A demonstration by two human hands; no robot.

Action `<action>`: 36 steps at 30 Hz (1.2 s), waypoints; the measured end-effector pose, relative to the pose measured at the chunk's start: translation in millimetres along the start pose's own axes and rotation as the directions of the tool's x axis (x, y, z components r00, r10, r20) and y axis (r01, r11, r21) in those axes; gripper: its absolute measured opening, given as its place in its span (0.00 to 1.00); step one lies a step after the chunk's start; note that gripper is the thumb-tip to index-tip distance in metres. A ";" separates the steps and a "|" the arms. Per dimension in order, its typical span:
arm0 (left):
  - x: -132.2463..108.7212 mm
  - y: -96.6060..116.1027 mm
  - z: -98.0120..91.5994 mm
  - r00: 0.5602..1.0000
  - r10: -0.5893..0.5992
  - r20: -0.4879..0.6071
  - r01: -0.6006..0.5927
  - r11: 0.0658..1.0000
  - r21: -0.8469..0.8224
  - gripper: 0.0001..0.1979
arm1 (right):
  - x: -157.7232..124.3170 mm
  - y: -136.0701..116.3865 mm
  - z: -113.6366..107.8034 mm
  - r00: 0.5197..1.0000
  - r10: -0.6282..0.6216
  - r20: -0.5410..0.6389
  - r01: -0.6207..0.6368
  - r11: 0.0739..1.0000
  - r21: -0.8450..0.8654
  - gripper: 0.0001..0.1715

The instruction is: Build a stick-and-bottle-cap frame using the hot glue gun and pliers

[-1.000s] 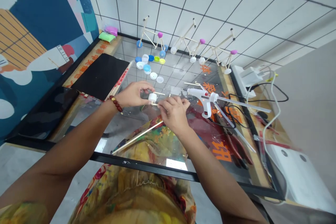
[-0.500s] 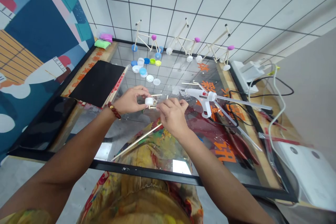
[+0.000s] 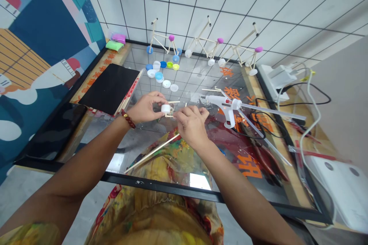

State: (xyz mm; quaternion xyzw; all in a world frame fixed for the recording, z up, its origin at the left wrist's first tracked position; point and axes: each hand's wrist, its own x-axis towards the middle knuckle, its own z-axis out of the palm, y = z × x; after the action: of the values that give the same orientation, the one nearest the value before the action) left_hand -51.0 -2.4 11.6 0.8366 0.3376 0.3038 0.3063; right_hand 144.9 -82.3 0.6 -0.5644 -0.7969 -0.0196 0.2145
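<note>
Between thumb and fingers my left hand (image 3: pixel 147 108) pinches a white bottle cap (image 3: pixel 165 108). Just to its right, my right hand (image 3: pixel 191 121) has its fingers closed on a short thin wooden stick (image 3: pixel 169 116), whose tip reaches the lower edge of the cap. Whether stick and cap are joined cannot be seen. A long wooden stick (image 3: pixel 152 154) lies on the glass tabletop below my right hand. To the right, a white hot glue gun (image 3: pixel 225 105) rests on its side, nozzle pointing toward my hands.
Three small stick tricycle models (image 3: pixel 163 42) stand along the back wall. Several coloured bottle caps (image 3: pixel 159 76) lie in front of them. A black sheet (image 3: pixel 110 88) sits at left. Red-handled pliers (image 3: pixel 266 157), cables (image 3: pixel 310 84) and a power strip (image 3: pixel 270 82) occupy the right side.
The whole view has shifted slightly, so the table appears a little farther right. Both hands keep nearly the same pose around the cap and stick.
</note>
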 end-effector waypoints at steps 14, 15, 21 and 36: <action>1.3 0.3 0.6 0.999 0.043 0.005 -0.043 0.999 0.020 0.12 | -0.5 0.2 0.5 1.000 -0.010 0.020 0.010 1.000 0.020 0.09; 1.3 0.3 0.4 0.999 0.043 0.008 -0.043 0.999 0.021 0.12 | -0.5 0.1 0.3 1.000 -0.011 0.020 0.011 1.000 0.019 0.09; 1.5 2.6 -3.5 0.999 0.042 0.026 -0.042 0.999 0.022 0.15 | -0.4 2.6 -6.9 1.000 -0.014 -0.010 0.014 1.000 0.025 0.10; 1.3 1.2 -7.9 1.000 0.004 -0.006 -0.004 1.000 0.028 0.19 | -5.6 28.7 -38.4 0.967 0.113 -0.228 -0.107 0.993 0.040 0.13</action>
State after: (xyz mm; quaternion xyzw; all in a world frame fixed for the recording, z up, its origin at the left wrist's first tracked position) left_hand -55.4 0.2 17.8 0.8406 0.3410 0.3023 0.2929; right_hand 184.7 -87.4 27.3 -0.5986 -0.7344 -0.0621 0.3140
